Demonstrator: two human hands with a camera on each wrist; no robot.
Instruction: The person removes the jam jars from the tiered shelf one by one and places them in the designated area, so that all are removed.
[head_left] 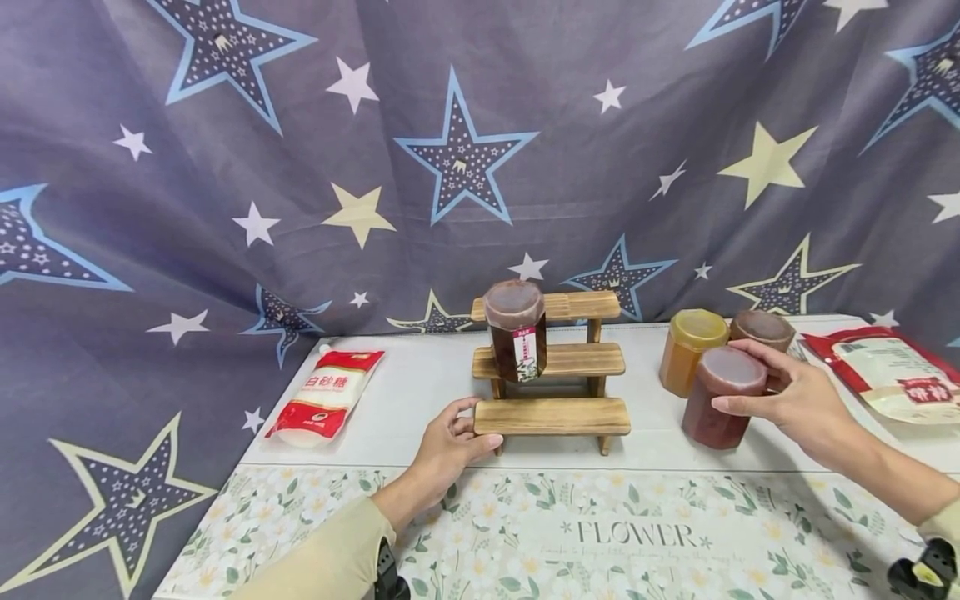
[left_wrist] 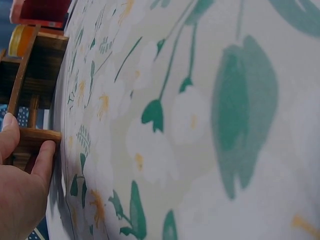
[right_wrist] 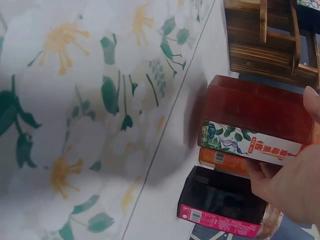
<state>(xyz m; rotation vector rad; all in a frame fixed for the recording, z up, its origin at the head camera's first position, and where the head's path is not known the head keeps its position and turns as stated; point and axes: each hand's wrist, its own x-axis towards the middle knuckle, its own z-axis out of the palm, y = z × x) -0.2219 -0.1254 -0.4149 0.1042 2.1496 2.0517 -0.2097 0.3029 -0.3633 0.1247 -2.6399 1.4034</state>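
A three-step wooden stand [head_left: 555,417] stands mid-table. My left hand [head_left: 442,442] grips the left end of its lowest step, thumb in front; in the left wrist view the fingers [left_wrist: 45,159] are at the board's end. At the left of the middle step is a dark jar [head_left: 510,333] with a pink and white label. My right hand [head_left: 813,408] holds a dark red jar [head_left: 716,408] between thumb and fingers, to the right of the stand. Its plant-patterned label [right_wrist: 227,137] shows in the right wrist view. Behind it are a yellow-orange jar [head_left: 681,358] and a brown-topped jar [head_left: 761,329].
At the left lies a red and white bag of sugar [head_left: 326,396]. Another red and white bag [head_left: 892,371] lies on the far right. A flower-printed cloth [head_left: 600,500] covers the table's front, and a star-patterned curtain [head_left: 525,208] hangs behind.
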